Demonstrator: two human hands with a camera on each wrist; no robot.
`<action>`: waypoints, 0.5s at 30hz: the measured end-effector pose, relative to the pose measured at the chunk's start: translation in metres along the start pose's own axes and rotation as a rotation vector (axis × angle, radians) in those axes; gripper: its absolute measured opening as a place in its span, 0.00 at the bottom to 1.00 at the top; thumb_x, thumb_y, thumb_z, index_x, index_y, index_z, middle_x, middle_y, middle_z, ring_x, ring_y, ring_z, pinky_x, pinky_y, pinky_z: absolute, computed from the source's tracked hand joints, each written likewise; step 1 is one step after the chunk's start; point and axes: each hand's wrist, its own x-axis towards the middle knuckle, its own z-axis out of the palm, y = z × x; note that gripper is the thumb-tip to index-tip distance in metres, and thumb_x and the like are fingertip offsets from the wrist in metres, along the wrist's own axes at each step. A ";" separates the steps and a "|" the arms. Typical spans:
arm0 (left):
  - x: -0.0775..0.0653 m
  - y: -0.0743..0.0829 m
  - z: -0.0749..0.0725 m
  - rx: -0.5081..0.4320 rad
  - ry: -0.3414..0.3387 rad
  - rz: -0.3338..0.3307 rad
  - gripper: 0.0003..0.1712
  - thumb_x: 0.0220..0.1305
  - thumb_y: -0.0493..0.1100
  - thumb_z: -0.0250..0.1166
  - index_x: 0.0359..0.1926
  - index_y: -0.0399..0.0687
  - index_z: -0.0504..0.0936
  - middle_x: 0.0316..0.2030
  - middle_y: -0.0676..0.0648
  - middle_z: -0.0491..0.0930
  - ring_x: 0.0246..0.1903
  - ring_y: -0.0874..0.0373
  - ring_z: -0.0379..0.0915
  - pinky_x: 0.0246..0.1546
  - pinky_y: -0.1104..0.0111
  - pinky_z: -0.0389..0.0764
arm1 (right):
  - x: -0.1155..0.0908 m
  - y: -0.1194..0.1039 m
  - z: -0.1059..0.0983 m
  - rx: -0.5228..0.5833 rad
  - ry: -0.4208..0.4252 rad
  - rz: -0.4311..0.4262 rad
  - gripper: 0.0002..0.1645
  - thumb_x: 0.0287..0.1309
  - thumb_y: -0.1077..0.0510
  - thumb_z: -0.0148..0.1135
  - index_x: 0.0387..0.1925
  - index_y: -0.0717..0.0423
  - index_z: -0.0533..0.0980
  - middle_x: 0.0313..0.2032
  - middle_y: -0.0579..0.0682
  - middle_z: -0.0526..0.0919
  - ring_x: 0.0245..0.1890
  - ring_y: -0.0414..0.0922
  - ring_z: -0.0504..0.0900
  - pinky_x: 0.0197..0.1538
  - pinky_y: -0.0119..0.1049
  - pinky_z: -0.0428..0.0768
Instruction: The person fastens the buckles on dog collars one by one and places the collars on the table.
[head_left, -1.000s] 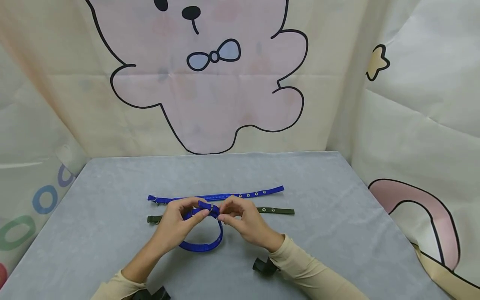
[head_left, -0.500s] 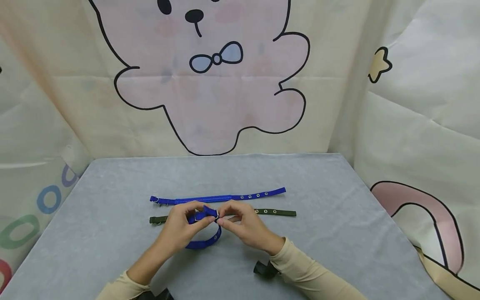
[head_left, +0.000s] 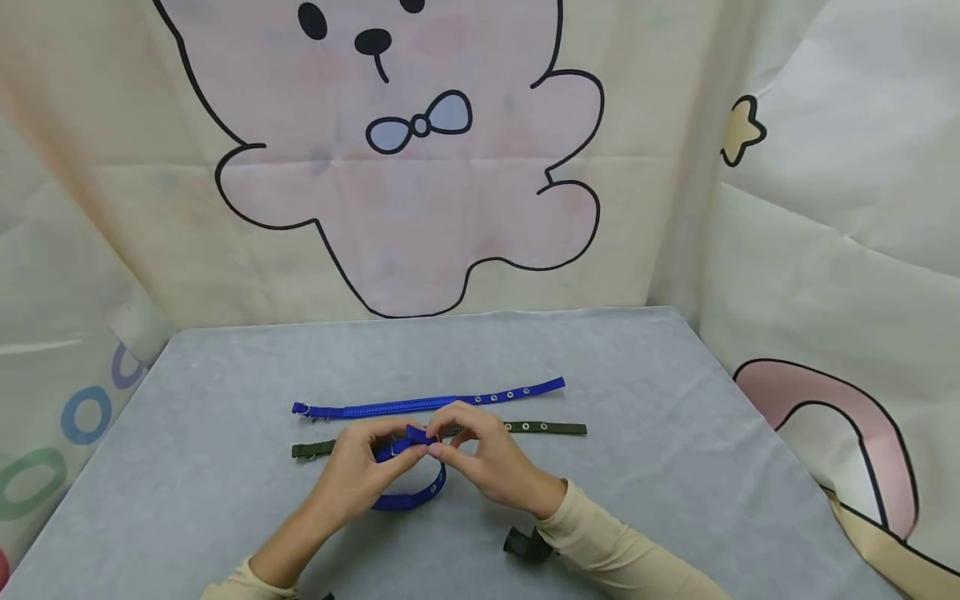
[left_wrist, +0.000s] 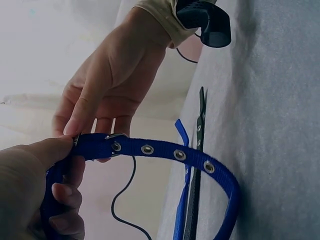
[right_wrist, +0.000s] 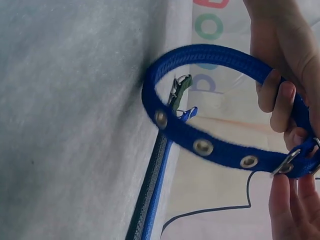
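Note:
A blue collar (head_left: 408, 502) with metal eyelets hangs in a loop above the table, its end passed through a metal buckle (right_wrist: 287, 162). My left hand (head_left: 356, 467) grips the band beside the buckle, with the thumb on top in the left wrist view. Facing it, my right hand (head_left: 487, 462) pinches the strap at the buckle between thumb and fingers. In the left wrist view the row of eyelets (left_wrist: 179, 154) runs along the near side of the loop. Fingers partly cover the buckle in the head view.
Behind the hands lie a second blue collar (head_left: 420, 406), stretched out flat, and a dark green collar (head_left: 551, 427), partly hidden by the hands. A grey cloth (head_left: 637, 400) covers the table. Printed curtains (head_left: 420, 200) stand around it. Dark wrist devices (head_left: 527, 546) sit on the wrists.
The right fingers have shifted at the buckle and now cover more of the strap end. The collar loop has turned slightly, staying between both hands. The head view has tilted a little.

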 end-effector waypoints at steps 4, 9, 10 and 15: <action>0.001 -0.001 0.000 0.011 0.015 -0.008 0.04 0.65 0.46 0.71 0.40 0.55 0.89 0.35 0.54 0.88 0.28 0.67 0.78 0.30 0.72 0.80 | 0.001 0.000 0.000 0.003 -0.007 0.014 0.08 0.68 0.60 0.63 0.47 0.53 0.79 0.46 0.52 0.83 0.46 0.41 0.82 0.44 0.34 0.85; 0.000 -0.001 -0.001 -0.011 0.020 -0.037 0.04 0.66 0.44 0.70 0.39 0.51 0.88 0.34 0.51 0.89 0.31 0.67 0.80 0.34 0.71 0.82 | 0.001 0.000 0.000 0.015 -0.027 0.036 0.12 0.69 0.59 0.63 0.52 0.54 0.79 0.48 0.53 0.84 0.46 0.41 0.84 0.44 0.33 0.85; 0.000 -0.001 -0.002 -0.032 0.015 -0.049 0.04 0.65 0.44 0.70 0.38 0.50 0.88 0.34 0.50 0.89 0.32 0.66 0.81 0.35 0.70 0.82 | 0.001 0.001 0.001 0.014 -0.029 0.037 0.13 0.69 0.59 0.62 0.53 0.54 0.79 0.49 0.53 0.84 0.46 0.41 0.84 0.44 0.33 0.85; 0.001 -0.001 -0.004 -0.102 -0.008 -0.113 0.06 0.64 0.43 0.72 0.38 0.45 0.87 0.36 0.46 0.89 0.35 0.64 0.84 0.36 0.70 0.83 | 0.001 0.001 0.000 0.002 -0.022 0.043 0.13 0.70 0.59 0.61 0.54 0.55 0.81 0.49 0.52 0.83 0.47 0.41 0.83 0.44 0.32 0.86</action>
